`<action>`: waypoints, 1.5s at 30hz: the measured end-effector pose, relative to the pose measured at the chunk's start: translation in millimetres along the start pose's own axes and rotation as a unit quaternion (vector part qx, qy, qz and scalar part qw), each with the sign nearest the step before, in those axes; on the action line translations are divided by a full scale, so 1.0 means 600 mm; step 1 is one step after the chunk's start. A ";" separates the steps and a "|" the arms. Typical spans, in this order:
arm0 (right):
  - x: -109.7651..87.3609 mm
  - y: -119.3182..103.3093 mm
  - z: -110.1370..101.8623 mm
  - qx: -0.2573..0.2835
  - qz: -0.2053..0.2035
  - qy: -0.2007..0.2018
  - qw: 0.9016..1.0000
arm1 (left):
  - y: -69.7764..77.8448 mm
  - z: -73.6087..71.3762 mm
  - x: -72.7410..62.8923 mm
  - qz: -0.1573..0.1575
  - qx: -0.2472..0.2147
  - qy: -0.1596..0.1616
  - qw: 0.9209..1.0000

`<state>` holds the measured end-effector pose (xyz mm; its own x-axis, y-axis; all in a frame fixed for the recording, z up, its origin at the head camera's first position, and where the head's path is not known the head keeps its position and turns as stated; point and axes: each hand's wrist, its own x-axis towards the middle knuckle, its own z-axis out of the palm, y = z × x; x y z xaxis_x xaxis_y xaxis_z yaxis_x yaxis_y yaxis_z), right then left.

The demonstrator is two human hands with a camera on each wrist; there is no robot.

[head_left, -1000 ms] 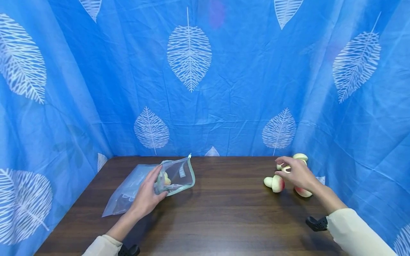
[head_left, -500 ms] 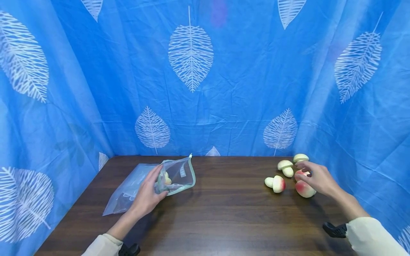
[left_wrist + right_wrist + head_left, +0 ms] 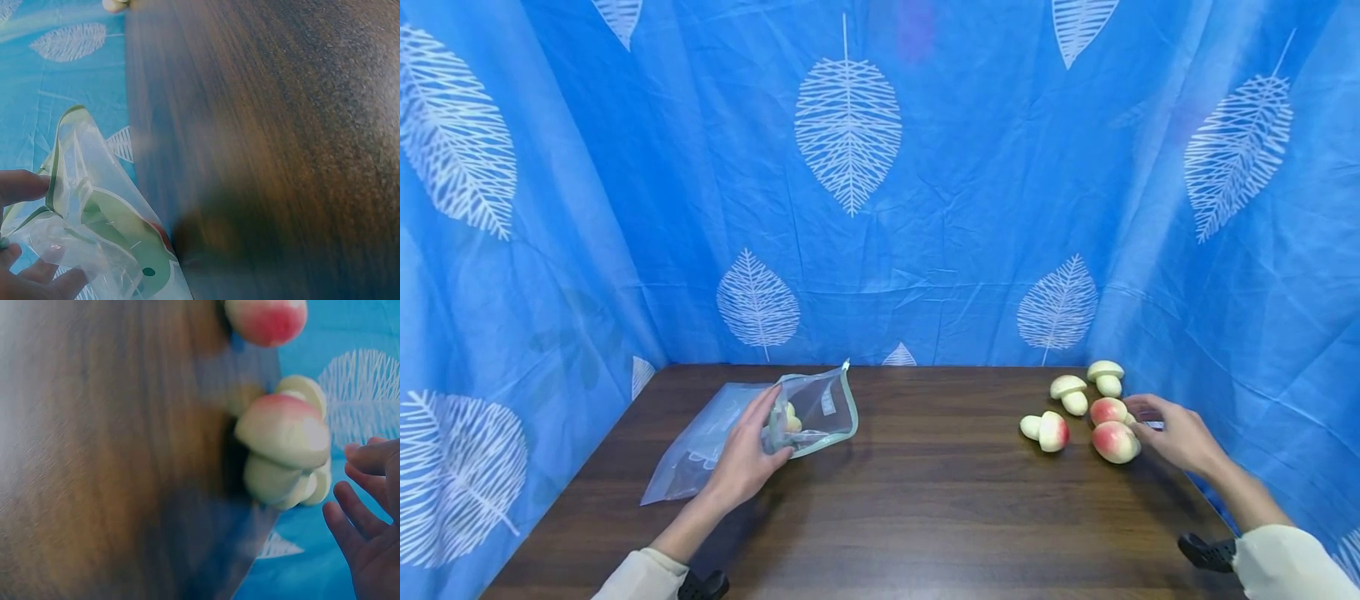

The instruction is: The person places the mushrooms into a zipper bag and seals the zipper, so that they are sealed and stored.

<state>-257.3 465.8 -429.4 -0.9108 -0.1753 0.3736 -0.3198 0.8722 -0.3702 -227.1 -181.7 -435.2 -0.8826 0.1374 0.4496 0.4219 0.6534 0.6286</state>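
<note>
Tabletop (image 3: 940, 475) stretches between left hand (image 3: 747, 450) gripping bag (image 3: 713, 423) and right hand (image 3: 1180, 435), fingers parted beside mushrooms (image 3: 1116, 442) near edge (image 3: 1207, 505).

At your left, the translucent bag (image 3: 822, 390) lies with its green-edged mouth open toward the right, held by your left hand (image 3: 747, 454); you can see a cream piece (image 3: 792, 422) inside. At your right, five cream toy mushrooms (image 3: 1116, 442) lie loosely grouped, several caps tinted red, two of these nearest your right hand (image 3: 1180, 437).
</note>
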 end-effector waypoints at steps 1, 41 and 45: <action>-0.005 0.003 0.002 0.000 0.005 -0.003 1.000 | 0.000 0.000 -0.001 0.001 0.001 0.001 1.000; -0.050 0.040 0.050 0.014 0.023 -0.037 0.999 | -0.011 -0.001 -0.007 0.009 0.007 0.006 1.000; -0.048 0.032 0.043 0.022 0.027 -0.032 0.999 | -0.011 -0.002 -0.007 0.007 0.007 0.003 1.000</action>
<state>-243.9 475.7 -469.4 -0.9417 -0.1584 0.2968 -0.2791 0.8605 -0.4262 -226.0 -187.5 -440.3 -0.8753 0.1432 0.4619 0.4317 0.6619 0.6128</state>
